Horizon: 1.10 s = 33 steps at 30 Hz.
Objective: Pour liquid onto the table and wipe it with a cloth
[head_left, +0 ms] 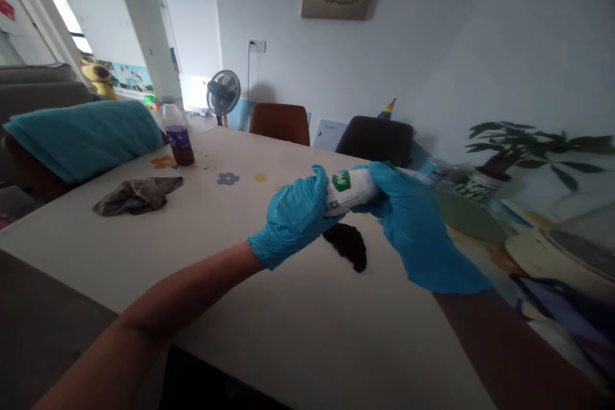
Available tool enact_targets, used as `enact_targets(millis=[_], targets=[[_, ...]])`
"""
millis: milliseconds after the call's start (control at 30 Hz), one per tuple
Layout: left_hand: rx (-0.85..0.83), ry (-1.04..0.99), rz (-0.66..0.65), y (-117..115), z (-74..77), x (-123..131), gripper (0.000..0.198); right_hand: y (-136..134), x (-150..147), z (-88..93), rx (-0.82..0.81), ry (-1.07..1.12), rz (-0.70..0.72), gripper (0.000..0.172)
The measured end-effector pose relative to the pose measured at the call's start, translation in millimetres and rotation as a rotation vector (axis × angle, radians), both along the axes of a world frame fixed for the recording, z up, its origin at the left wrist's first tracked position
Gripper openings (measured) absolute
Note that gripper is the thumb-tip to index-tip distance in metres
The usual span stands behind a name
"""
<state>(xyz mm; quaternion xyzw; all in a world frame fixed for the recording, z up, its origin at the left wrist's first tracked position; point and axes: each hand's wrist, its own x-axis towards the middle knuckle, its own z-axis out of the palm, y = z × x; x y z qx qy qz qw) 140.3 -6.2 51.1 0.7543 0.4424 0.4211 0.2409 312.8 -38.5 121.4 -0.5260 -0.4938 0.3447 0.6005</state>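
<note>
Both of my hands wear blue gloves and hold a white bottle [353,189] with a green label above the table [307,314]. My left hand [295,214] is wrapped round one end of the bottle, which lies nearly sideways. At the other end, my right hand [403,211] grips around a green part, mostly hidden by the fingers. Under the bottle, a dark crumpled cloth [348,245] rests on the tabletop. A grey-brown cloth [139,196] lies farther left.
A bottle with a purple label [179,138] stands at the far left of the table. At the right are a potted plant [480,182], a green round mat [468,214] and a pale round container [557,256]. Two chairs stand behind; a blue towel [86,138] drapes at left.
</note>
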Motion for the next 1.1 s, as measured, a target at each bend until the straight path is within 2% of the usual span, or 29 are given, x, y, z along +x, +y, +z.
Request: enact_targets(millis=[100, 167, 233, 333, 467, 600, 800, 1100], targets=[[-0.044, 0.049, -0.046, 6, 9.7, -7, 0.116, 9, 10, -5.4, 0.003, 0.051, -0.003, 0.037], [-0.135, 0.075, -0.076, 13, 14.0, -14, 0.135, 15, 17, -10.5, 0.011, 0.079, 0.023, 0.039], [-0.263, 0.081, -0.134, 21, 13.5, -20, 0.144, 18, 22, -15.3, 0.032, 0.075, 0.068, 0.038], [-0.373, 0.084, -0.247, 33, 6.5, -25, 0.127, 17, 25, -20.3, 0.058, 0.043, 0.113, 0.035], [-0.356, 0.061, -0.327, 35, 1.8, -25, 0.097, 16, 29, -23.4, 0.083, 0.04, 0.155, 0.036], [-0.331, 0.081, -0.287, 30, 4.6, -23, 0.096, 20, 36, -26.5, 0.111, 0.051, 0.2, 0.035], [-0.221, 0.158, -0.196, 25, 4.8, -16, 0.1, 26, 40, -31.4, 0.197, 0.132, 0.24, 0.02], [-0.178, 0.272, -0.126, 15, 8.0, -12, 0.085, 31, 44, -32.2, 0.233, 0.175, 0.294, 0.015]])
